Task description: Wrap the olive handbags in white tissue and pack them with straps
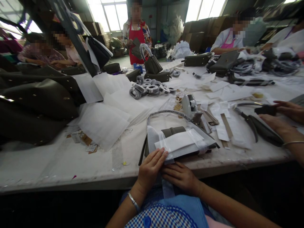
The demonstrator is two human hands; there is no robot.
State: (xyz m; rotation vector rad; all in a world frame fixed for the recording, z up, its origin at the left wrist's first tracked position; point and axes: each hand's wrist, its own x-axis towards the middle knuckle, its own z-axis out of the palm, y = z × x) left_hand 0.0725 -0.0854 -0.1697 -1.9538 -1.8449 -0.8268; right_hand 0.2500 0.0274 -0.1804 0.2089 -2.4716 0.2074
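A dark olive handbag (174,130) lies at the table's front edge, its arched handle (166,112) wrapped in clear plastic. White tissue covers much of the bag, and a folded white paper (178,142) lies across its front with clear tape on it. My left hand (153,164) rests flat on the near left corner of this wrapping, fingers straight. Just right of it, my right hand (180,177) lies with fingers stretched along the bag's lower front edge; its fingertips are partly hidden. A translucent strip (168,189) hangs below the edge between my wrists.
Behind the bag stands a tape dispenser (188,106). Wrapped strap coils (152,88), white sheets (104,123) and dark bags (35,110) cover the table. At right, a co-worker's hands (275,123) hold another bag part. Other people work across the table.
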